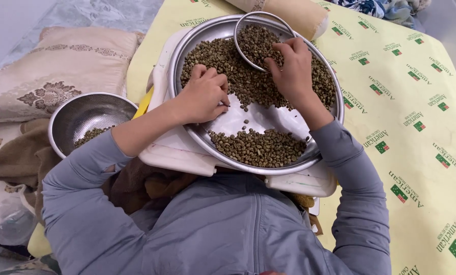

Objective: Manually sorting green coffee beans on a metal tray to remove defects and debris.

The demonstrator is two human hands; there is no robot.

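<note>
Nearest, a sorted heap of green coffee beans (pixel 258 147) lies at the round metal tray's (pixel 319 153) front edge. The left hand (pixel 203 95), fingers curled together, rakes beans across the bare middle. Beyond, the right hand (pixel 291 63) pinches beans beside the small bowl (pixel 246 23). Sorting looks midway; next calls for careful picking.

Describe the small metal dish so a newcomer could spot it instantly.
Start at the big round steel tray of greenish beans on the person's lap. At its far edge, by the right hand, sits the small metal dish: the only container inside the tray.
</note>
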